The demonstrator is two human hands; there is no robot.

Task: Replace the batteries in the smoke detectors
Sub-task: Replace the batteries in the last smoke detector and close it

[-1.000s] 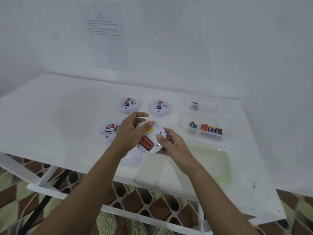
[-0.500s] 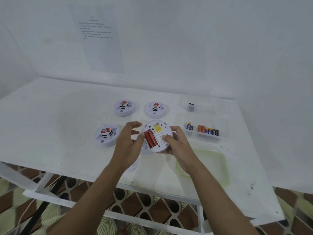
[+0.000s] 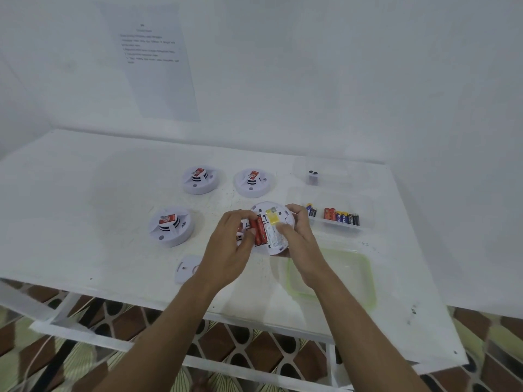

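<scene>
I hold a round white smoke detector [image 3: 276, 239] back side up over the table, its battery bay showing red batteries [image 3: 259, 230] and a yellow label. My right hand [image 3: 297, 241] grips its right rim, thumb on the label. My left hand [image 3: 230, 247] curls over the left side, fingertips pinching at the red batteries. Three more detectors sit on the table: one at the left [image 3: 171, 226], two further back [image 3: 199, 179] [image 3: 253, 182]. A clear tray [image 3: 365, 219] to the right holds several batteries [image 3: 341, 216].
A detached white cover plate [image 3: 185, 268] lies near the table's front edge by my left wrist. A green-rimmed shallow tray [image 3: 362, 278] sits at the right front. A small clear box [image 3: 325, 169] with dark batteries stands at the back right. The white wall carries a paper sheet [image 3: 158, 63].
My hands have turned the detector so its battery bay faces up more squarely. My left fingers have moved onto the red batteries.
</scene>
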